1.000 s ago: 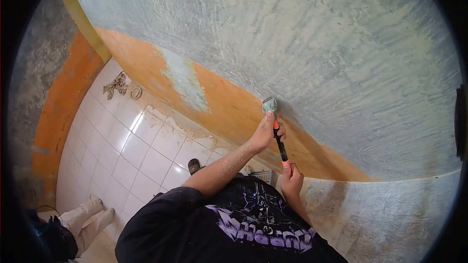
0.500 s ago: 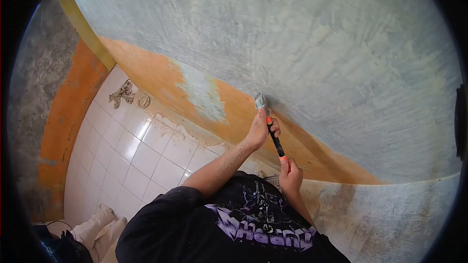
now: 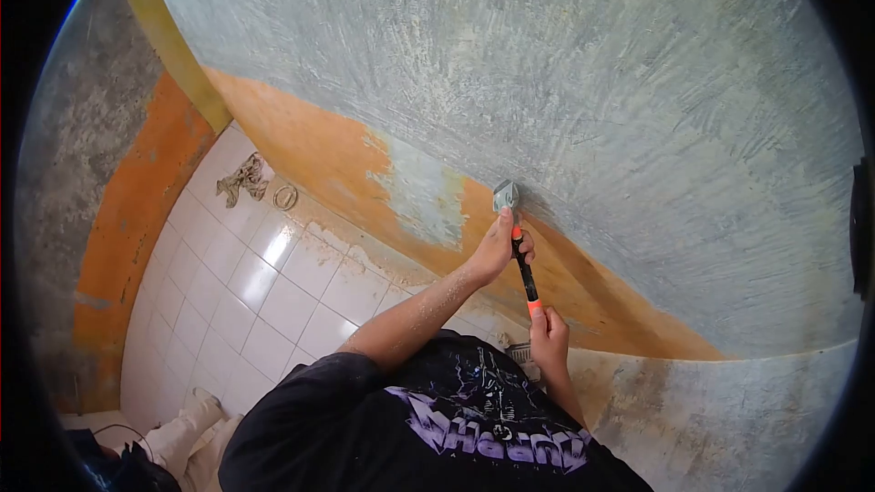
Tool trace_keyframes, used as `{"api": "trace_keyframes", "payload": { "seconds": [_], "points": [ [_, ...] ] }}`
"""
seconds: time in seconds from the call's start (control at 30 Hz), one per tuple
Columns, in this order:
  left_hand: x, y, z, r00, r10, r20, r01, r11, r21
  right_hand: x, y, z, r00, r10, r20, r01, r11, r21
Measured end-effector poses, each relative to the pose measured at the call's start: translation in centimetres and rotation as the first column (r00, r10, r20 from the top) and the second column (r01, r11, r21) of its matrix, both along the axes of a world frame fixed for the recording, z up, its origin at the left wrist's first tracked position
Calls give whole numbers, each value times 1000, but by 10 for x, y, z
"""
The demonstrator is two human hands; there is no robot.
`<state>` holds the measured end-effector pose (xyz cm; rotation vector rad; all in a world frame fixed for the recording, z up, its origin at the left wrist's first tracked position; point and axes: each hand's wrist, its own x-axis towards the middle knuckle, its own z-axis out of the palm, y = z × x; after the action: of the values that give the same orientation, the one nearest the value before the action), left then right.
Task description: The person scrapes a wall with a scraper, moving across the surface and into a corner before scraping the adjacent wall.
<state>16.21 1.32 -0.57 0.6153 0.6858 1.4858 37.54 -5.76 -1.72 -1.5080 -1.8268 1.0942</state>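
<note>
Concrete wall (image 3: 82,100) at the far left, grey and rough, with an orange band (image 3: 137,200) beside a yellow edge strip (image 3: 169,27). Lower down, partly cut off by the dark rim of the view, another person (image 3: 196,433) in pale trousers and dark clothing, near a thin dark cable (image 3: 123,428). Next, white tiled floor (image 3: 246,310), glossy, with a crumpled cloth (image 3: 243,180) just beside a ring-shaped roll (image 3: 285,198), and brownish debris (image 3: 342,241) along the foot of the wall. Above, large grey-green wall (image 3: 565,82), streaked, with an orange lower strip (image 3: 310,137) broken by a bare pale patch (image 3: 419,196).

Toward the middle, left hand (image 3: 497,248) wrapped around the upper handle of the scraper (image 3: 526,275), thumb pressed up by the grey head, forearm (image 3: 415,319) specked with pale dust. Scraper near-upright in the view, head at the border of grey and orange; exact blade contact too small to tell. Just right, right hand (image 3: 549,339) closed around the handle's orange butt end, thumb along it. Below both, black shirt (image 3: 392,419) with purple lettering.
</note>
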Motion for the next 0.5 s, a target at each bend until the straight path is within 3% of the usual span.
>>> {"api": "trace_keyframes", "payload": {
  "seconds": [0.07, 0.17, 0.3, 0.5],
  "points": [
    [-3, -1, 1, 999, -38, 7, 38, 999, 10, 13, -3, -3, 967, 42, -252, -112, 956, -271],
    [9, -3, 5, 994, -108, 0, 108, 994, 30, 19, -14, 17, 930, -23, -366, -119, 925, -361],
    [37, -7, 9, 987, -160, -16, 161, 986, 50, 52, -15, 24, 920, -29, -392, -128, 920, -369],
    [48, -4, 9, 997, -78, 24, 76, 995, 66, 67, 0, 26, 952, 42, -302, -128, 954, -270]
  ]
}}
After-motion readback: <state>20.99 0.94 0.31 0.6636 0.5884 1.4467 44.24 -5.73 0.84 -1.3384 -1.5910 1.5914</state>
